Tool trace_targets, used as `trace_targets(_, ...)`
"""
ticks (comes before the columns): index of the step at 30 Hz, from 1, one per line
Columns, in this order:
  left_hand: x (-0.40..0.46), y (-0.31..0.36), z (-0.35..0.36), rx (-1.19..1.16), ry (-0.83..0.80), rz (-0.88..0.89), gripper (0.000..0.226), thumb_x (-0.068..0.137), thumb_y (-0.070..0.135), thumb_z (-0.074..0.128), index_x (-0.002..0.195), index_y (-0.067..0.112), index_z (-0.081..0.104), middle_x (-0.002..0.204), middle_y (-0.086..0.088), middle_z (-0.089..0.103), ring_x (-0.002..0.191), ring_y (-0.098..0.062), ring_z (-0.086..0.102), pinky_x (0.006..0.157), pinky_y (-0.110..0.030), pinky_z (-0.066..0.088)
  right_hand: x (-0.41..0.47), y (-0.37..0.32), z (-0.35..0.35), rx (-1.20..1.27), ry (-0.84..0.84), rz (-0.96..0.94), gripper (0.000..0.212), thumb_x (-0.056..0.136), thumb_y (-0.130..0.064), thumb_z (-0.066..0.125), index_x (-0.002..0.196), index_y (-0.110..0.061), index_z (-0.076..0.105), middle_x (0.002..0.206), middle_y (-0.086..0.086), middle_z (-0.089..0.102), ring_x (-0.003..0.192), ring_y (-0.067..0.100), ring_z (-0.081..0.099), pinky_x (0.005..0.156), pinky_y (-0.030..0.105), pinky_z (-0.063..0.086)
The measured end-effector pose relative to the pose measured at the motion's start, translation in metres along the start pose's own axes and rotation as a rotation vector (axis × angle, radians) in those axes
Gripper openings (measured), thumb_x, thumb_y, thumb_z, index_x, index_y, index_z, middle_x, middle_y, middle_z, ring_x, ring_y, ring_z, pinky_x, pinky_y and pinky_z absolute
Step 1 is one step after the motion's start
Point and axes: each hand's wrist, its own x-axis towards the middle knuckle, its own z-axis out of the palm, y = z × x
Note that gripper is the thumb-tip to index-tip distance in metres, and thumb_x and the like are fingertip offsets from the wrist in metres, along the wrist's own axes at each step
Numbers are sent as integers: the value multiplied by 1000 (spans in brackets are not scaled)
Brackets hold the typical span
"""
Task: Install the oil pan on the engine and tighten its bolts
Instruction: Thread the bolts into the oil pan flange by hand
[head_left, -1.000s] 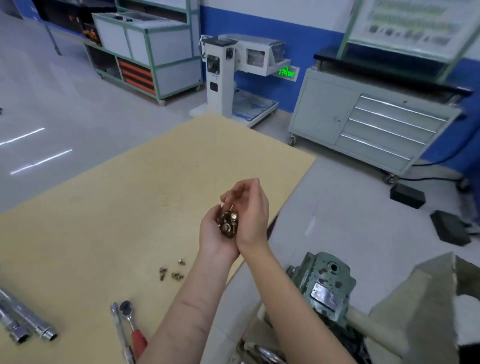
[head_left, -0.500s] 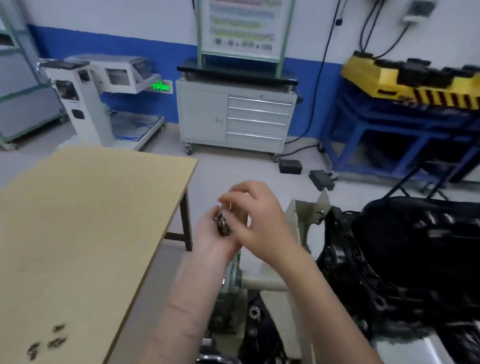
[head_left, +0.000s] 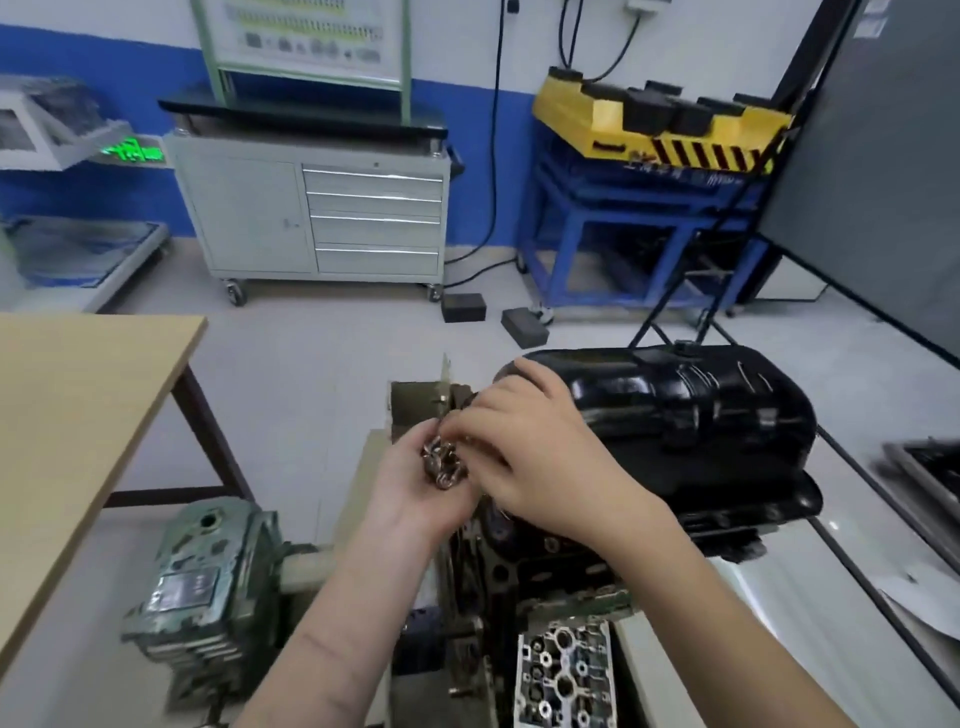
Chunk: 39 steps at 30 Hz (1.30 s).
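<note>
The oil pan (head_left: 691, 415) sits right of centre in the frame, a glossy black stamped-metal shell with rounded corners, raised ribs along its side and a flat flange running round its lower edge. It rests upside-down on top of the engine (head_left: 519, 582), whose dark, greasy block shows beneath the flange in the lower middle of the frame. A small plug or fitting stands on the pan's top surface near its far edge.

In the centre of the frame the left hand (head_left: 415, 483) is cupped palm-up and holds a small heap of bolts (head_left: 442, 465), brass-coloured with washers under their heads. The right hand (head_left: 535, 457) lies across it from the right, fingers curled, its fingertips (head_left: 457, 428) pinching at the top of the heap; whether one bolt is already lifted clear cannot be told. Both hands hover just in front of the near-left end of the pan.

At the left edge a pale wooden tabletop (head_left: 78, 415) reaches into the frame. Below it, lower left, stands a green-grey gearbox (head_left: 208, 582) with a shaft running toward the engine. A grey drawer cabinet (head_left: 311, 213) stands against the blue wall in the upper middle, and a yellow case (head_left: 654, 130) rests on a blue stand in the upper right.
</note>
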Motion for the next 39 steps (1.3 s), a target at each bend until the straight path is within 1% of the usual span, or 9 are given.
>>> trace_targets(3, 11, -15, 0, -49, 40, -12, 25, 92, 17, 44, 69, 6, 49, 66, -5, 50, 54, -12, 52, 39, -19, 50, -23, 24, -16, 388, 161, 74, 22, 86, -16, 56, 106, -14, 64, 89, -6, 60, 88, 11, 53, 85, 21, 39)
trace_targets(5, 13, -19, -5, -88, 75, -43, 34, 92, 23, 45, 62, 9, 44, 51, -2, 44, 31, -9, 39, 27, -14, 32, -46, 35, -21, 575, 249, 135, 18, 84, -16, 56, 98, -21, 65, 85, -10, 63, 82, 2, 57, 75, 14, 44)
trace_targets(9, 15, -24, -21, -24, 105, -65, 38, 93, 29, 42, 59, 14, 40, 42, 3, 35, 24, -7, 26, 23, -13, 15, -85, 44, 0, 736, 247, 310, 24, 81, -18, 62, 91, -40, 60, 88, -17, 65, 81, -2, 61, 71, 9, 46)
trace_targets(15, 18, -29, -36, 57, 168, -15, 36, 94, 28, 40, 60, 16, 38, 39, 4, 33, 23, -6, 22, 22, -13, 14, -111, 45, 63, 530, 99, 461, 15, 80, -4, 68, 94, -7, 69, 82, -9, 62, 77, 5, 59, 73, 8, 43)
trace_targets(19, 21, -36, -40, 99, 171, -35, 37, 95, 29, 40, 61, 16, 39, 38, 5, 35, 22, -6, 22, 22, -13, 13, -109, 42, 81, 285, 27, 400, 14, 79, -7, 68, 93, -6, 70, 82, 5, 66, 80, 23, 61, 71, 31, 52)
trace_targets(24, 22, -39, -43, 124, 180, -62, 37, 95, 31, 40, 61, 15, 40, 37, 4, 37, 23, -6, 22, 25, -13, 12, -101, 39, 83, 134, 40, 348, 16, 68, -4, 75, 84, -4, 72, 70, 5, 66, 64, 25, 63, 62, 27, 54)
trace_targets(31, 23, -40, -44, 145, 195, -73, 35, 95, 29, 43, 63, 13, 43, 38, 2, 39, 24, -6, 23, 24, -12, 15, -94, 42, 84, -3, -124, 386, 30, 97, -30, 39, 119, -21, 56, 109, -5, 58, 106, 13, 47, 82, 21, 36)
trace_targets(35, 24, -39, -44, 148, 197, -81, 35, 95, 28, 43, 63, 13, 43, 39, 3, 40, 25, -6, 23, 24, -12, 15, -85, 37, 83, -158, -151, 389, 24, 91, -31, 51, 101, -12, 63, 97, 2, 62, 96, 19, 55, 76, 23, 42)
trace_targets(39, 23, -38, -43, 138, 201, -92, 34, 94, 28, 43, 64, 13, 43, 40, 2, 41, 25, -7, 24, 24, -13, 16, -79, 31, 76, -260, -84, 365, 41, 37, -35, 92, 46, -13, 59, 44, -1, 54, 43, 15, 56, 36, 13, 35)
